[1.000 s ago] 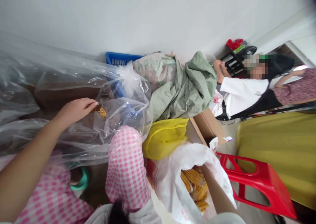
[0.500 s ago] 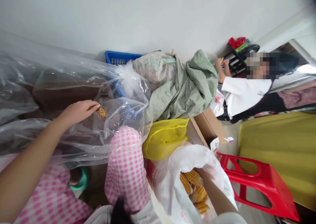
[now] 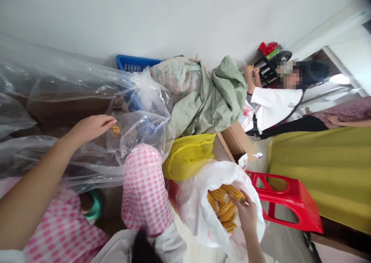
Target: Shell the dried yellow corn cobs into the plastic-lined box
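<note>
Yellow dried corn cobs lie heaped in the open mouth of a white plastic bag, and the right hand's fingers touch the tip of the topmost cob. A small clump of loose orange-yellow corn kernels sits at the left hand's fingertips, just beside a crumpled clear plastic bag.

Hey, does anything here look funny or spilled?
Yes! A little clump of loose corn kernels sits on the clear plastic sheet by the left hand. It looks spilled because it lies apart from the whole corn cobs in the white plastic bag near the right hand.
</note>
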A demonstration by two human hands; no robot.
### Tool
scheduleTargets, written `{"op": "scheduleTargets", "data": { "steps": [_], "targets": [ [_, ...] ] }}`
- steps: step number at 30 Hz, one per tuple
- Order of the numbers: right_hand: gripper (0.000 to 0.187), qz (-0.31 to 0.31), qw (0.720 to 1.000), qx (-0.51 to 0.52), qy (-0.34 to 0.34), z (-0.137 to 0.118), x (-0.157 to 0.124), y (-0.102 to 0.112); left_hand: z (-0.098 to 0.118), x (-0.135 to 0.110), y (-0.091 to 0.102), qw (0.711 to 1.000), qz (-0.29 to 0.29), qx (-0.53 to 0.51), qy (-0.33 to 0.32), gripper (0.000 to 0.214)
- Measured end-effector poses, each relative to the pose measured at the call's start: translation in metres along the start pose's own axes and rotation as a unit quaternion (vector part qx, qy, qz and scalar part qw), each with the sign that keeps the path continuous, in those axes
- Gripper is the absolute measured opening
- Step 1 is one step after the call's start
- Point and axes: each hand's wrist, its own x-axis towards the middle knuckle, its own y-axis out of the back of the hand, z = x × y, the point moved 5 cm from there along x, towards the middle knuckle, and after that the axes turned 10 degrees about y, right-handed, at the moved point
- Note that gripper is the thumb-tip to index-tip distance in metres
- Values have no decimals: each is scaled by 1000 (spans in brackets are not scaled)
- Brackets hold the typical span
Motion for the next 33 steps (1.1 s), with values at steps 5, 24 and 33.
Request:
{"op": "scheduleTargets", "data": {
  "steps": [5,24,33],
  "targets": [
    [57,136,985,94,-50,-9,-26,59,-2,-5,5,1000,11,0,0,48],
    [37,22,752,634,-179,-195,-16,-51,27,-24,16,986,36,-154,-45,47],
    [23,-29,694,716,-74,-368,-28,-197,79,-77,31,936,39,-324,-135,76]
  ]
}}
